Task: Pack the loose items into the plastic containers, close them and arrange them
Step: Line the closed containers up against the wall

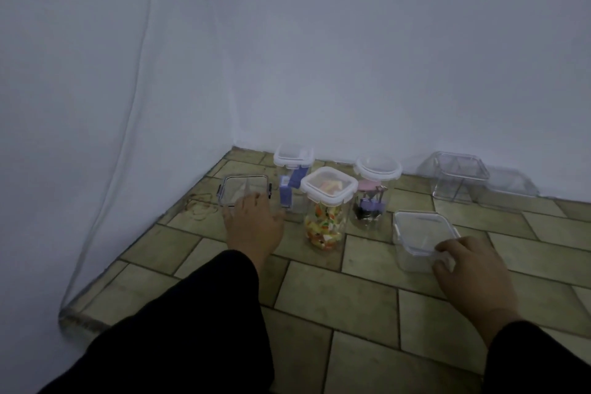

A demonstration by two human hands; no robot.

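On the tiled counter [367,307], set in a corner of white walls, the left hand [252,224] reaches forward with its fingers stretched and loosely spread. Its fingertips lie at the near edge of a clear container with dark clips [244,190]; whether they press on it cannot be told. Just left of that container a loose tangle of rubber bands [200,206] lies on the tiles. The right hand [470,269] grips the near right corner of a low square container [419,233], thumb on the rim and fingers curled down its side. A clear lid sits on this container, and nothing can be made out inside. Between the two hands stand three closed containers with white-rimmed lids. Nearest is a tall jar of colourful pieces [326,221], orange, yellow and green. Behind it to the left is a tall container with a purple item [289,192]. To its right is a round-lidded jar of binder clips [371,201], black and purple with something pink above them. Further back on the right, near the wall, an open clear box [457,176] stands apart from the rest. A thin cable [128,125] runs down the left wall to the counter's edge. Both arms wear dark sleeves.
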